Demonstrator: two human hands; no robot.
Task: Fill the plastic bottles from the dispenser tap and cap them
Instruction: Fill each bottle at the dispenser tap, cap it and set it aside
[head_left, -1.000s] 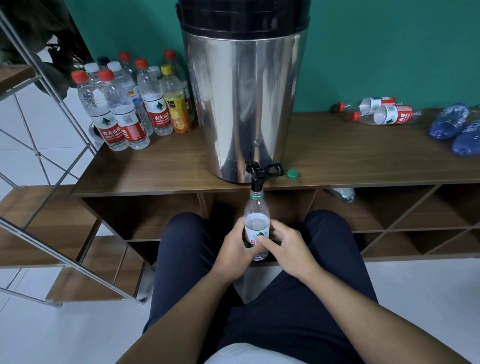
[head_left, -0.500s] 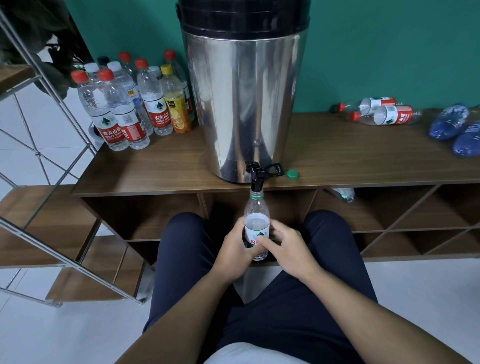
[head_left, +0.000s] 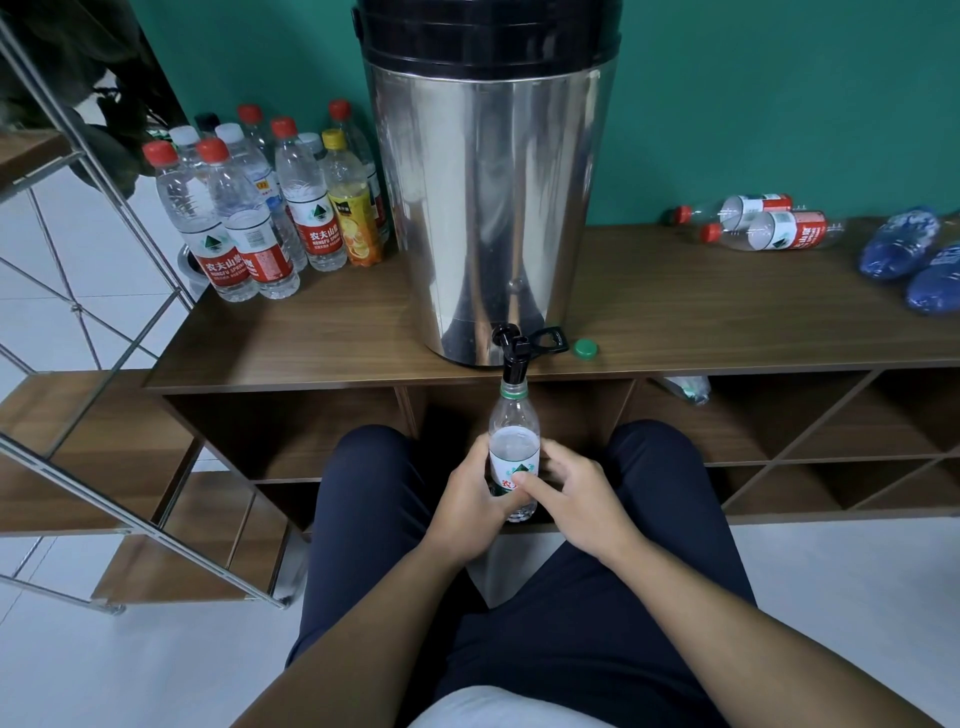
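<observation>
Both forearms reach forward over the lap and meet at the bottle (head_left: 513, 447), which stands upright with its open mouth right under the black tap (head_left: 514, 353) of the steel dispenser (head_left: 488, 208). The left hand (head_left: 467, 501) wraps the bottle's lower part from 9 o'clock, fingers curled round it. The right hand (head_left: 576, 499) grips from 3 o'clock, thumb pressed on the label. Water shows up to about the label's top. A green cap (head_left: 586, 348) lies on the table (head_left: 322, 338) at 3 o'clock of the tap.
</observation>
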